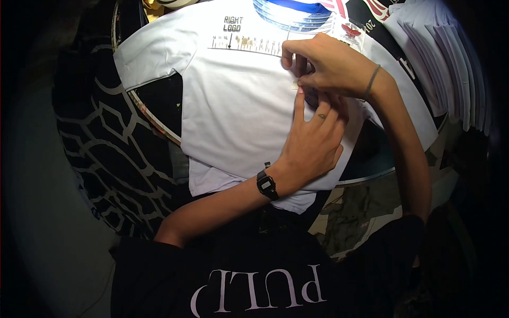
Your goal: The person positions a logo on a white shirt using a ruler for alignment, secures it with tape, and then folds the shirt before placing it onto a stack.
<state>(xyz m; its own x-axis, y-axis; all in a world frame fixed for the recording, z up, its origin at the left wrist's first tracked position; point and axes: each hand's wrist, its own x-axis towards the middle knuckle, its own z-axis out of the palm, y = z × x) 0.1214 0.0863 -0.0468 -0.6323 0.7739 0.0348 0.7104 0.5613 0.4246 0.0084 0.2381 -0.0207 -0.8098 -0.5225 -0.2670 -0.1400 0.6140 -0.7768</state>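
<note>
A white T-shirt (238,106) with a blue inner collar lies spread in front of me. My right hand (331,63) is bent over its chest, thumb and fingertips pinched on a small off-white piece (295,85). From the lower left comes my left hand (315,140), its fingers stretched out over the fabric. The left index fingertip meets the right fingertips beside the piece. A dark patch under my hands is mostly covered. Across the upper chest lies a clear ruler template (246,42) marked "RIGHT LOGO", its right part hidden by my right hand.
Folded pale garments (437,53) are stacked at the upper right. Black cloth with grey lines (122,127) hangs at the left. A curved table edge (154,119) shows beside the shirt. A small red emblem (351,32) is near the collar.
</note>
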